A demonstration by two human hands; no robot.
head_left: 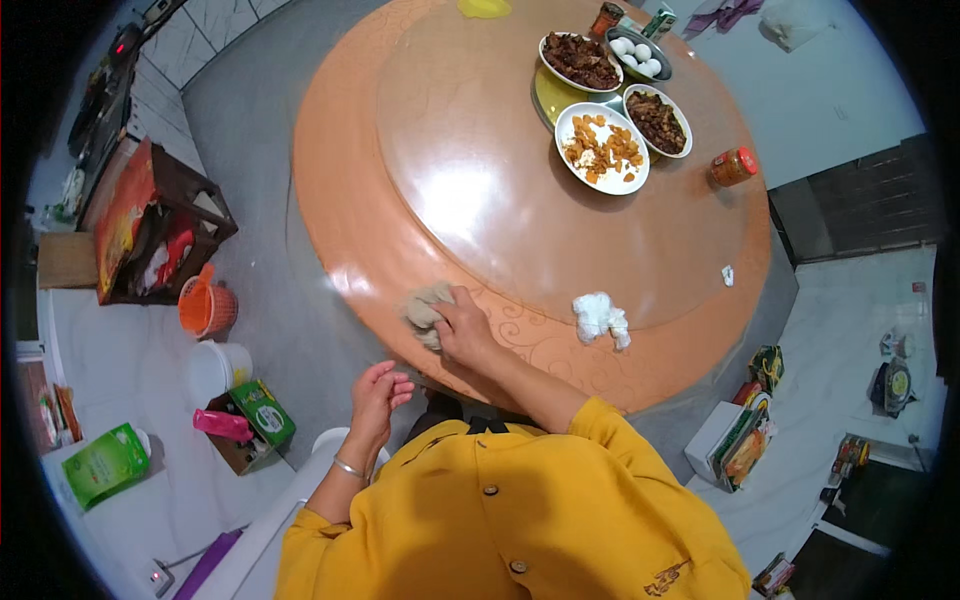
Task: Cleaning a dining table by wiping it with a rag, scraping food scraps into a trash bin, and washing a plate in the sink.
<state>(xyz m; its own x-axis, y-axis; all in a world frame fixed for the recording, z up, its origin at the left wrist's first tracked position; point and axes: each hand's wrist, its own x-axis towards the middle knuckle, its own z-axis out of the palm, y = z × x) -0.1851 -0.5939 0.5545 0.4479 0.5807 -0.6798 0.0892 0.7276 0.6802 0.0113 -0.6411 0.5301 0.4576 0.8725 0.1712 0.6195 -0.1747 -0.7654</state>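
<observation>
My right hand (466, 327) presses a crumpled beige cloth (427, 309) onto the near-left rim of a round table (345, 217) with an orange patterned cover. Its fingers are closed over the cloth. Off the table's edge, nearer my body, my left hand (377, 397) hovers with loosely curled fingers and nothing in it; a bangle circles that wrist. Crumpled white tissue (598, 319) lies to the right of my right hand, across the edge of the raised turntable (517, 225). A smaller white scrap (727, 276) is farther right.
On the turntable stand a plate of orange food pieces (604, 154), two dishes of dark meat (581, 63), a bowl of eggs (637, 56) and a red-lidded jar (733, 166). An orange basket (208, 306), a white bucket (217, 369) and a green carton (259, 420) sit on the floor at left.
</observation>
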